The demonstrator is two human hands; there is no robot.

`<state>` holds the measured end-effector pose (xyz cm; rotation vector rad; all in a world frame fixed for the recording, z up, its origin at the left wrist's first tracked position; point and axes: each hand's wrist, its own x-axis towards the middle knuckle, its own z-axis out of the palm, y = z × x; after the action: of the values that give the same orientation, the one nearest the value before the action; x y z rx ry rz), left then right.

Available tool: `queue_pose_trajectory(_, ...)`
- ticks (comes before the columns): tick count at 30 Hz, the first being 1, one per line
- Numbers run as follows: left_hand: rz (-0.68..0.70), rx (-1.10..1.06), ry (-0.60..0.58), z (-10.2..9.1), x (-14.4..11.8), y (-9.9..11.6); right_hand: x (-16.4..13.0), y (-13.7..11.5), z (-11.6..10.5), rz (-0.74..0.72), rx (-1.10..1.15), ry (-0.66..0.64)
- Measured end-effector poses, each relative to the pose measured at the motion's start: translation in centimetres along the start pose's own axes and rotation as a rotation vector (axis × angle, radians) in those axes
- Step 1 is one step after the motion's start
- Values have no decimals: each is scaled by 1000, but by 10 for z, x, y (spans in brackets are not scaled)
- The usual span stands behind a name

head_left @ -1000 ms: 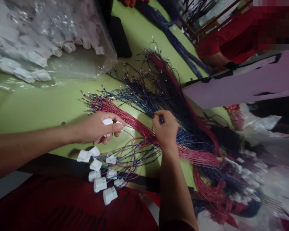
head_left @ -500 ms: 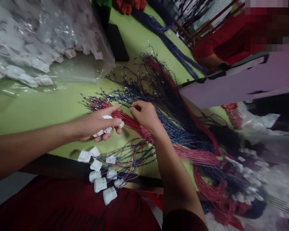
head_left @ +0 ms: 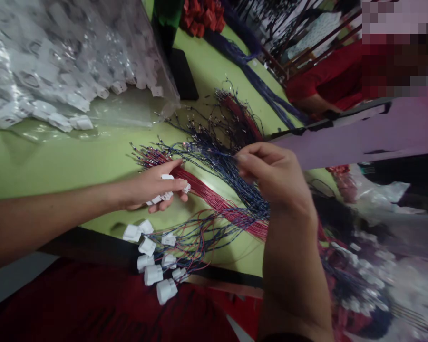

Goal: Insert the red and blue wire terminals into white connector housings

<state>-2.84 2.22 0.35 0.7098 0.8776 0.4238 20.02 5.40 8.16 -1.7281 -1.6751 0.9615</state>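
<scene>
I'm at an assembly workshop bench: green table spread with bundles of red and blue wires, a clear bag of white connectors upper left, finished plugs lower centre, a co-worker in red upper right.

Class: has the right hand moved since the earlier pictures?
Yes. The right hand has lifted off the red wires and shifted right, away from the left hand.

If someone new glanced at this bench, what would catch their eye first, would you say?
Probably the fan of red and blue wires spread across the green table, where the right hand pinches a blue strand. The left hand grips white connectors, with more wired ones at the near edge.
</scene>
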Motion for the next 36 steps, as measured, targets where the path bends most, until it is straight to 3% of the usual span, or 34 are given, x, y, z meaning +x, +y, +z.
queue_pose_trajectory(2, 13, 92, -16, 0, -2, -1, -18, -5, 24, -62, 97, -156)
queue_pose_trajectory(4, 15, 163, -43, -1, -3, -1, -31, 0, 47, -62, 167, -229)
queue_pose_trajectory(8, 22, 170, -54, -4, -1, -3, -45, 27, 73, -21, 143, -51)
queue_pose_trajectory(14, 20, 124, -59, -5, 1, -5, -56, 38, 73, -100, -11, 131)
queue_pose_trajectory(21, -1, 133, -18, -3, -2, -1, -66, 38, 75, -172, -44, 165)
queue_pose_trajectory(25, 6, 178, -6, -2, -3, -2, -68, 30, 69, -65, 80, 102)
queue_pose_trajectory(32, 27, 185, -17, -3, -4, -4, -62, 25, 69, 178, 392, -239)
queue_pose_trajectory(34, 33, 169, -9, -2, -4, -3, -62, 27, 72, 129, 318, -195)
queue_pose_trajectory(36, 34, 154, -8, -3, -5, -2, -64, 30, 75, -28, 76, -6)
